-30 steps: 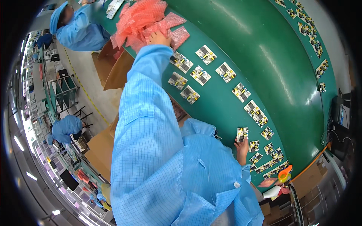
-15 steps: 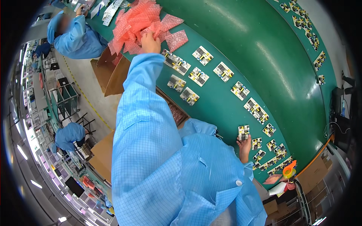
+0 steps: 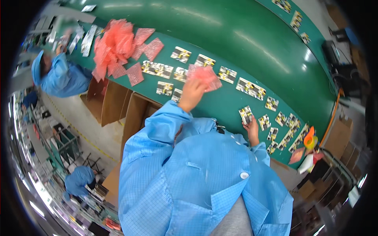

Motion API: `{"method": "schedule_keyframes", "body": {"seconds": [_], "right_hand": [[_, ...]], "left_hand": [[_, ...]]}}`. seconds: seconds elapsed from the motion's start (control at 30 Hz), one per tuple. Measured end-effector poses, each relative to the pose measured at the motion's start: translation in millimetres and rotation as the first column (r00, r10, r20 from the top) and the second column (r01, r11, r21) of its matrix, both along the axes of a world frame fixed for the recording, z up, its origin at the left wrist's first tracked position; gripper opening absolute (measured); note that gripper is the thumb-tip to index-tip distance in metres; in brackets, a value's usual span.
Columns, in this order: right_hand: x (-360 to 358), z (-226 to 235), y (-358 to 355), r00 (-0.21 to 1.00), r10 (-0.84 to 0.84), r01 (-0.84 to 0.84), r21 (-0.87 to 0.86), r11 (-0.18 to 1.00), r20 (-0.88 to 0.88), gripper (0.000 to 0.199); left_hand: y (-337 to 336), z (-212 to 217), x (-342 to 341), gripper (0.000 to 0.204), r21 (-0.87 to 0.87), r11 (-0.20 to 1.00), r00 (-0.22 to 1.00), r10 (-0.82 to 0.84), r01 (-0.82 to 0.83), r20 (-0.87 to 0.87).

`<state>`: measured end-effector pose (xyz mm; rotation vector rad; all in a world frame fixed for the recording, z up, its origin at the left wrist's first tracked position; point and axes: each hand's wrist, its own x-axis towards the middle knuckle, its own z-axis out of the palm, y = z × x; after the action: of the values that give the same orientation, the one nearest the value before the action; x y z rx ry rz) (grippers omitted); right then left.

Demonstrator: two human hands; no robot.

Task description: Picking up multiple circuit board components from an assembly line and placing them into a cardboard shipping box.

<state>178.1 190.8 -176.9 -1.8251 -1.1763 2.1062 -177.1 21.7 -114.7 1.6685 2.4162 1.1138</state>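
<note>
My left hand point(image 3: 191, 93) is raised over the green table point(image 3: 236, 47) and grips a pink plastic bag point(image 3: 204, 75) pulled away from the pile of pink bags point(image 3: 118, 47) at the left. My right hand point(image 3: 252, 128) rests at the table's near edge and holds a small circuit board point(image 3: 246, 115) upright. Rows of similar small boards point(image 3: 248, 88) lie flat on the green surface between and beyond both hands. My blue coat sleeves cover both forearms.
Another person in a blue coat point(image 3: 63, 76) works at the table's left end. Brown cardboard boxes point(image 3: 118, 102) stand under the table edge. An orange object point(image 3: 310, 138) and a white one sit at the right end. Shelving and another worker point(image 3: 78, 183) lie far left.
My left hand has drawn back from the pink pile toward the middle, bringing one pink bag with it. My right hand still holds the board in about the same spot.
</note>
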Motion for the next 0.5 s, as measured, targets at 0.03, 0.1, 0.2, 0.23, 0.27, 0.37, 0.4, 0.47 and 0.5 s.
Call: {"method": "schedule_keyframes", "body": {"seconds": [0.03, 0.1, 0.2, 0.23, 0.27, 0.37, 0.4, 0.47, 0.5], "right_hand": [[0.9, -4.7, -0.1, 1.0, 0.001, -0.001, -0.011, 1.0, -0.009, 0.05], [3.0, -6.6, -2.1, 1.0, 0.011, -0.011, 0.013, 1.0, 0.006, 0.051], [1.7, -6.1, -7.6, 1.0, -0.005, 0.003, 0.055, 0.999, 0.026, 0.05], [2.7, -6.9, -10.6, 1.0, -0.019, 0.019, 0.071, 0.997, 0.006, 0.051], [4.3, -7.2, -12.8, 1.0, -0.025, 0.025, 0.094, 0.995, -0.004, 0.05], [11.2, -4.4, -18.8, 0.999, -0.033, 0.034, 0.14, 0.99, -0.011, 0.046], [7.5, 2.0, -19.3, 1.0, -0.027, 0.029, 0.181, 0.983, -0.011, 0.046], [-3.9, 12.0, -24.3, 0.999, -0.049, 0.051, 0.222, 0.974, -0.016, 0.048], [-3.9, 14.0, -25.4, 0.998, -0.017, 0.032, 0.25, 0.968, -0.06, 0.053]], "left_hand": [[1.7, -14.5, 18.8, 0.025, 0.009, 1.0, 1.0, -0.03, 0.03, 0.008], [7.3, -37.4, 51.0, 0.031, -0.164, 0.981, 0.99, -0.113, 0.099, -0.081], [11.2, -40.8, 67.8, 0.048, -0.409, 0.911, 0.974, -0.142, 0.059, -0.176], [10.2, -30.5, 67.9, 0.063, -0.403, 0.91, 0.987, -0.136, 0.093, -0.081], [10.2, -25.3, 67.2, 0.063, -0.395, 0.911, 0.983, -0.164, 0.12, -0.079], [8.8, -10.8, 70.6, 0.062, -0.378, 0.924, 0.996, -0.078, 0.052, -0.054], [9.9, -12.8, 68.8, 0.062, -0.376, 0.924, 0.993, -0.096, 0.064, -0.066], [9.1, -26.1, 64.2, 0.055, -0.301, 0.951, 0.992, -0.099, 0.071, -0.078], [10.5, -28.8, 65.9, 0.046, -0.249, 0.968, 0.993, -0.052, 0.023, -0.109]]}}
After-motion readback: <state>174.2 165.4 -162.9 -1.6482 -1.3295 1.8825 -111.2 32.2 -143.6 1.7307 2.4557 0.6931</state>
